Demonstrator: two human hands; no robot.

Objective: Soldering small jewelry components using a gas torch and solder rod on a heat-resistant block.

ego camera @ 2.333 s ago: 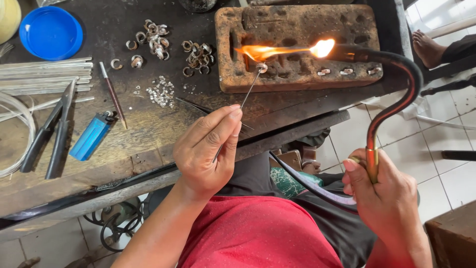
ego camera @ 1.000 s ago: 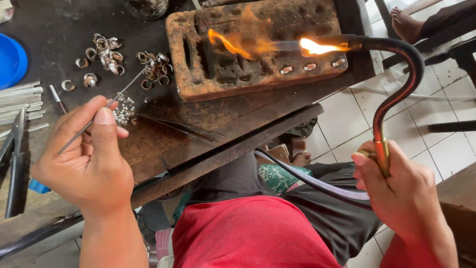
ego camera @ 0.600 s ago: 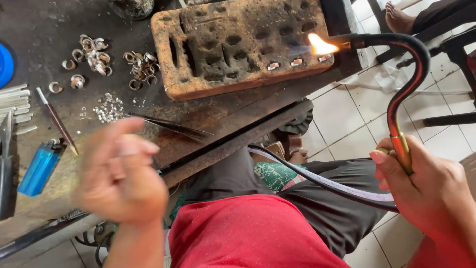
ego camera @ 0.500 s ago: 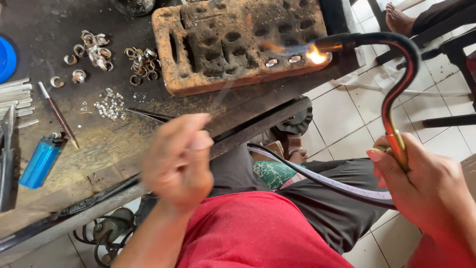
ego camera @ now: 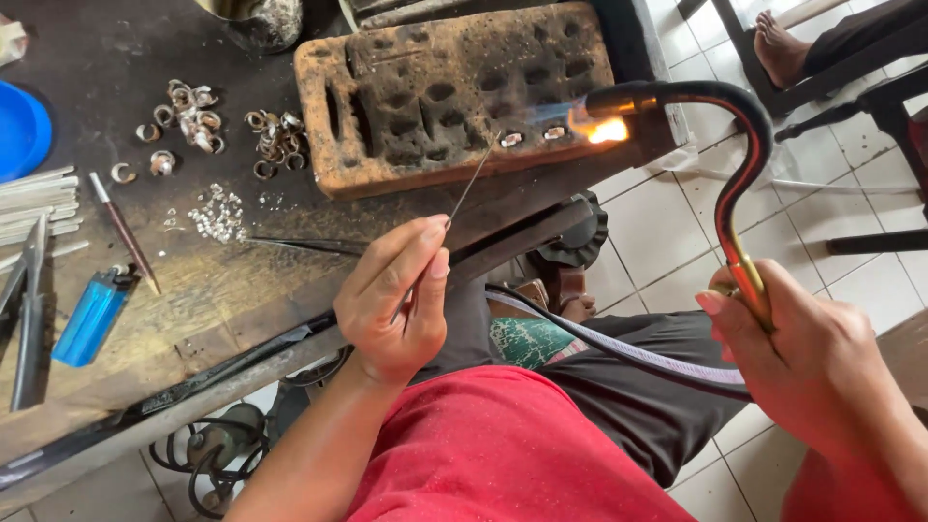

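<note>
The thin, straight metal wire [ego camera: 471,180] is grey and slender, slanted up and to the right; its upper tip ends near two small pale ring pieces [ego camera: 529,136] lying on the scorched, pitted orange firebrick [ego camera: 425,92], close to that brick's right front corner. The curved, dark-coated torch pipe with a brass lower section [ego camera: 739,184] arches from the right and ends in a nozzle over the brick's right end; a short orange flame [ego camera: 604,129] burns at that nozzle, just beside the ring pieces.

The left hand [ego camera: 396,300] is raised in front of the worn dark wooden workbench [ego camera: 193,290], off its front edge, forearm rising from the lower left; thumb and forefinger are pinched closed on the lower end of the wire, the other fingers curled beneath; the wire emerges from the fingertips [ego camera: 437,232] and runs away over the bench edge towards the brick. The right hand [ego camera: 802,353] sits low at the right, over the tiled floor [ego camera: 657,242], fingers wrapped closed around the brass section of the torch, the pipe rising from the top of the fist; a grey hose [ego camera: 619,343] trails from it across the lap.

On the bench, left of the brick, lie clusters of small metal rings [ego camera: 198,121], a scatter of tiny silver pieces [ego camera: 220,213], a blue lighter [ego camera: 92,314] near the front edge, and a blue round lid [ego camera: 19,130] at the left edge.
</note>
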